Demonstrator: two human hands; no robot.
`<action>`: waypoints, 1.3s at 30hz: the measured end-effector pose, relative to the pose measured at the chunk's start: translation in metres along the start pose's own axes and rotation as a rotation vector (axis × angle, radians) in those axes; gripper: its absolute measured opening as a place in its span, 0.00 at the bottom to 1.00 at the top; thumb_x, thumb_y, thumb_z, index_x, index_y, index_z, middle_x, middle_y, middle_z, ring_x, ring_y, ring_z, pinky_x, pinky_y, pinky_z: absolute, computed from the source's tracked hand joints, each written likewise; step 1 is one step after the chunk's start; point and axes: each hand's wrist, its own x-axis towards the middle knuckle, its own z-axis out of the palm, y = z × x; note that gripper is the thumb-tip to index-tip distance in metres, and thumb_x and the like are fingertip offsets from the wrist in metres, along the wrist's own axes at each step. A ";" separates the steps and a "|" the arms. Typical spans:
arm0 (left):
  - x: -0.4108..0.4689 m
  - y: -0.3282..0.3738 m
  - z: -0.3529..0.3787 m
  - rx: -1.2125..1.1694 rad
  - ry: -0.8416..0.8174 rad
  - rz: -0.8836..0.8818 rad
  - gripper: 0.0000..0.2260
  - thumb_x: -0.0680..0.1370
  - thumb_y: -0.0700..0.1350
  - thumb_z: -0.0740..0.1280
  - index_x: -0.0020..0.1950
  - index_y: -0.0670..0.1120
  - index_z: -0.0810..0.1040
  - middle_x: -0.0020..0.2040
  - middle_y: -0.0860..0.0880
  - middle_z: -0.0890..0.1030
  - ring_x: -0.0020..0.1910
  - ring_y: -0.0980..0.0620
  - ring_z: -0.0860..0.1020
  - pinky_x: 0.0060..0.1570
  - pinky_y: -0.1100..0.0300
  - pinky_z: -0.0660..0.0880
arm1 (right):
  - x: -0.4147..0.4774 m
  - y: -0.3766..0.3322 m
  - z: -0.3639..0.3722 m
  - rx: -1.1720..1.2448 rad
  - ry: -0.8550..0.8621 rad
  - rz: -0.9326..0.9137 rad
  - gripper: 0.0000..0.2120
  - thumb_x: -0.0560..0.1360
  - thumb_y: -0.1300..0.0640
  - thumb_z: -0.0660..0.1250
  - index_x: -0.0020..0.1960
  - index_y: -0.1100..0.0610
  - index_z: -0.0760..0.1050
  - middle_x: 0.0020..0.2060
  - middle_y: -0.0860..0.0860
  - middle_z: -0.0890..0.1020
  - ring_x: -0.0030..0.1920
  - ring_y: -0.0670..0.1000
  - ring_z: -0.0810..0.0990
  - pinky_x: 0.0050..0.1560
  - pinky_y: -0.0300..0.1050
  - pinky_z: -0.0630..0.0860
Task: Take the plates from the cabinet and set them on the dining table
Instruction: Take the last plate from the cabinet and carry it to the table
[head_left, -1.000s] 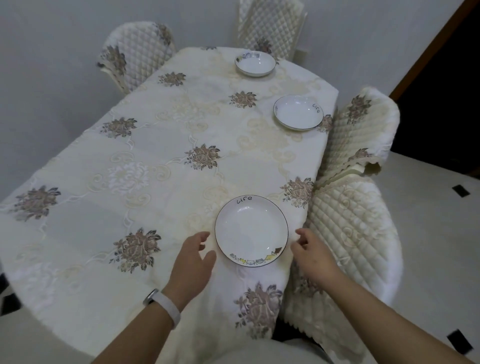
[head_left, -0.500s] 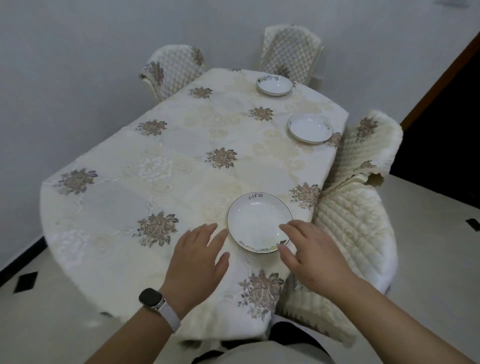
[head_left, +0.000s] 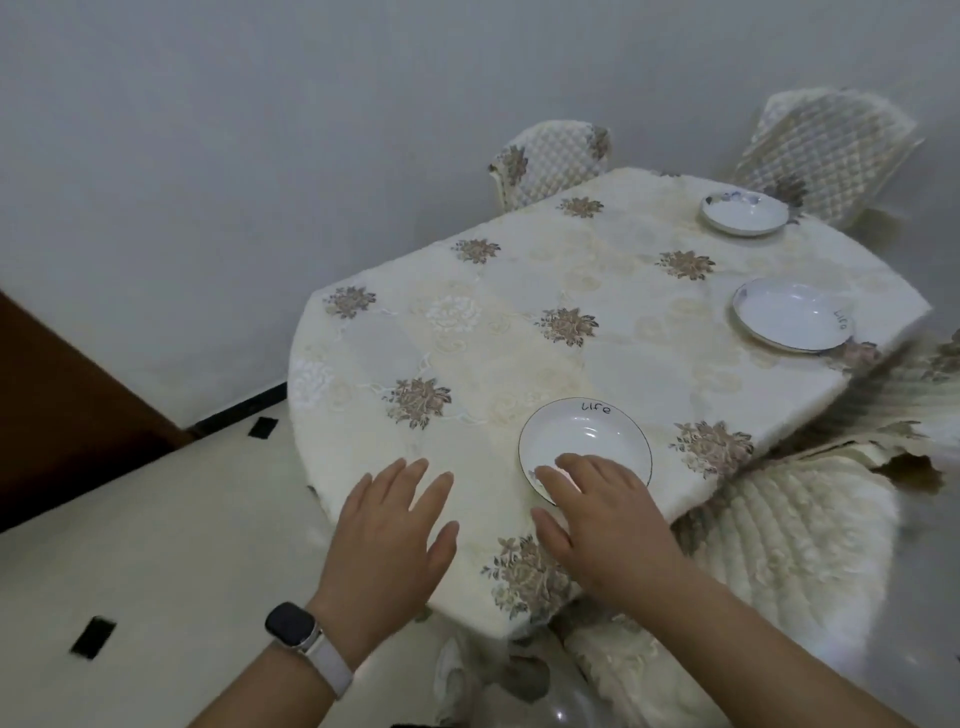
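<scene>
I count three deep plates set on the dining table (head_left: 519, 291), all along its right-hand edge. The near plate (head_left: 584, 434) with "Life" on its rim sits by the corner closest to me. A second "Life" plate (head_left: 792, 314) lies further along, well apart from it. A third plate (head_left: 744, 213) with a blue pattern sits at the far end, in front of a quilted chair (head_left: 826, 150). All three hold nothing.

My right hand (head_left: 602, 519) is spread flat with straight fingers over the near plate's closest rim; I cannot tell whether it touches the plate. My left hand (head_left: 389, 540), smartwatch (head_left: 292, 626) on the wrist, is open too and holds nothing, out over the table's edge.

The placing looks done for these three. The cabinet is out of view, so I cannot say whether more plates are waiting.
</scene>
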 end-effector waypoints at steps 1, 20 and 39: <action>-0.009 0.004 -0.004 0.019 0.010 -0.036 0.22 0.76 0.56 0.58 0.65 0.48 0.77 0.62 0.44 0.79 0.63 0.41 0.76 0.61 0.43 0.73 | -0.001 0.000 -0.001 0.019 0.003 -0.035 0.21 0.75 0.45 0.58 0.58 0.56 0.80 0.53 0.55 0.82 0.51 0.59 0.81 0.54 0.54 0.78; -0.256 0.032 -0.078 0.226 0.134 -0.756 0.19 0.77 0.55 0.60 0.63 0.47 0.78 0.60 0.45 0.79 0.60 0.42 0.76 0.61 0.46 0.72 | -0.047 -0.142 -0.016 0.202 -0.081 -0.819 0.20 0.76 0.44 0.58 0.59 0.54 0.79 0.53 0.53 0.82 0.52 0.56 0.80 0.56 0.53 0.75; -0.625 0.218 -0.110 0.304 0.139 -1.283 0.19 0.78 0.54 0.61 0.63 0.45 0.78 0.61 0.43 0.80 0.62 0.41 0.76 0.62 0.43 0.72 | -0.349 -0.307 -0.058 0.260 -0.190 -1.384 0.22 0.76 0.44 0.57 0.60 0.55 0.78 0.55 0.54 0.82 0.54 0.58 0.80 0.57 0.53 0.76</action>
